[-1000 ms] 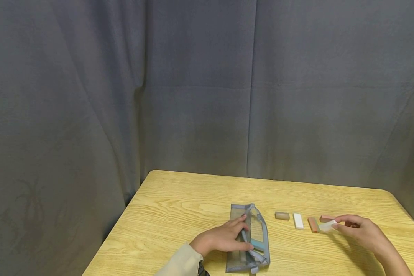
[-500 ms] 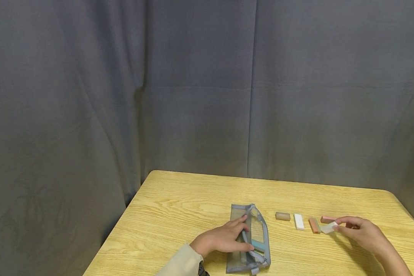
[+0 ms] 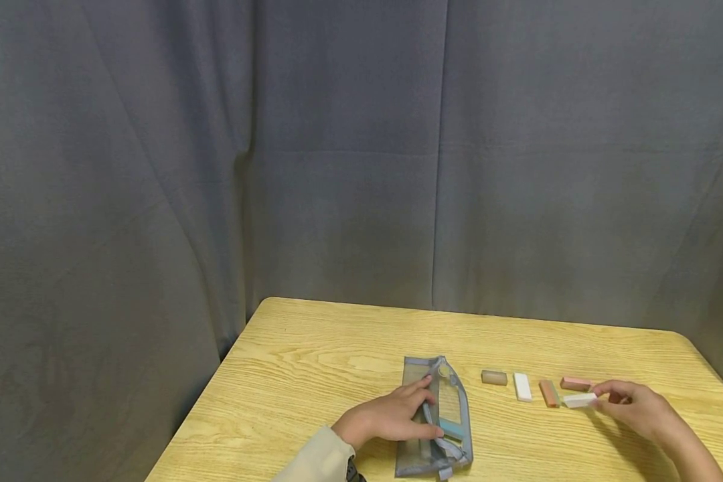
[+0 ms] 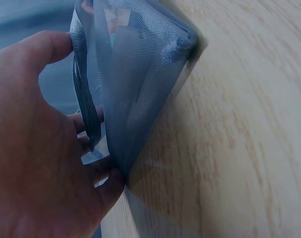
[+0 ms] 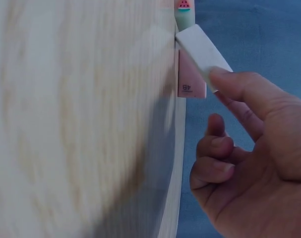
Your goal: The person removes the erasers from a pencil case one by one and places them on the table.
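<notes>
Between thumb and index finger, my right hand (image 3: 645, 412) pinches a white eraser (image 3: 578, 400). It is tilted, its far corner down close by the tabletop in the right wrist view. Just behind lies a pink eraser (image 5: 191, 82) marked 4B. An orange-and-green eraser (image 3: 549, 393) sits left of the held one. My left hand (image 3: 391, 415) lies over a grey mesh pencil case (image 3: 412, 458) and grips its zipped edge (image 4: 81, 74), the thumb on the near side and fingers passing behind. Through the mouth shows a turquoise piece (image 3: 450, 428).
Left of the orange-and-green eraser are another white eraser (image 3: 522, 387) and a brownish-grey block (image 3: 494, 377), roughly in a row on the wooden table (image 3: 313, 335). A grey curtain (image 3: 349, 167) hangs behind the table's back edge.
My right hand has shifted slightly right and turned the white eraser, which now lies more level and shows more of the pink one. The left hand and pencil case have stayed put.
</notes>
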The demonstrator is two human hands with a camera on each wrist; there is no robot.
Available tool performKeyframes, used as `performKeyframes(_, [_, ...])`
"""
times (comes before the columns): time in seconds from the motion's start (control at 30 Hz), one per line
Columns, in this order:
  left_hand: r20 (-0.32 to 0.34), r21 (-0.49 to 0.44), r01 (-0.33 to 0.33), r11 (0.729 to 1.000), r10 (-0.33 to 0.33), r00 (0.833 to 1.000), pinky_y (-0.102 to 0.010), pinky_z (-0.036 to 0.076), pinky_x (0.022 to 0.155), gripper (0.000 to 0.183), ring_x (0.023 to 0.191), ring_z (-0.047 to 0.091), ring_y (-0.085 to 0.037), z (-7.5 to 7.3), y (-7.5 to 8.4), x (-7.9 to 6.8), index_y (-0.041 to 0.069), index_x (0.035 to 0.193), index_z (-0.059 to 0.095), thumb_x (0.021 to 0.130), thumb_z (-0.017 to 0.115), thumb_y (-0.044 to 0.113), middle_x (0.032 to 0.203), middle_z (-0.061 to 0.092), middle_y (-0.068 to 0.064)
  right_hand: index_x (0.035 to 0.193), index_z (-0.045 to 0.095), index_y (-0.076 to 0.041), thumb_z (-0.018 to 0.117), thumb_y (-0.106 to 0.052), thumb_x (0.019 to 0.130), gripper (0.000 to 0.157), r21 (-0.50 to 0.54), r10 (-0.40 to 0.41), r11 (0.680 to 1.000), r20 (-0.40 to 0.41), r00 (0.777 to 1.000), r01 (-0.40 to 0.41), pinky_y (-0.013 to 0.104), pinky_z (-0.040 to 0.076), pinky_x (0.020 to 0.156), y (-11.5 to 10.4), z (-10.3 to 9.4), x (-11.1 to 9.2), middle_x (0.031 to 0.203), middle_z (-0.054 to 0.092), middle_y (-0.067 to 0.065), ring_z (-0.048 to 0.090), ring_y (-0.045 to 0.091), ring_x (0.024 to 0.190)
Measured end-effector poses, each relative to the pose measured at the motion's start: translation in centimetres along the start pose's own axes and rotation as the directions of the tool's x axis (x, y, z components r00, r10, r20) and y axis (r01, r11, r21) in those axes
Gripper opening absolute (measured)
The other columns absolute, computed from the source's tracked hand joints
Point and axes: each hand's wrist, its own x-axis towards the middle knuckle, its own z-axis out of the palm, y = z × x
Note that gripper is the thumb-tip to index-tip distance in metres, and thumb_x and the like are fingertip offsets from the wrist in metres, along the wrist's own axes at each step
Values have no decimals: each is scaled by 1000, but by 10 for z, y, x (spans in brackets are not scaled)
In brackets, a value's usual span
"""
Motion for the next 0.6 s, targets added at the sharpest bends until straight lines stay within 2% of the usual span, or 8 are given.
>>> performKeyframes(0.27, [0,1,-6,1000,6,1000,-48,35,116,53,155,19,-24,0,-1,1,31,140,47,98,49,64,170,8,8,108,71,0,73,-23,93,27,-38,-20,999,17,1000,21,25,37,55,5,1,1,80,55,0,43,10,64])
performKeyframes(0.43, [-3,2,-1,1000,1,1000,-47,35,116,52,155,18,-23,0,-1,0,32,138,48,98,50,64,170,8,8,112,71,-2,74,-29,93,33,-65,-1,998,33,999,3,26,36,57,5,1,3,83,55,0,43,12,68])
performKeyframes(0.6, [-6,4,0,1000,0,1000,-46,35,116,51,155,18,-22,0,-1,0,33,137,48,98,50,65,170,8,9,113,71,-3,73,-30,94,33,-50,25,999,65,998,-21,27,37,59,5,0,4,86,56,1,46,15,72])
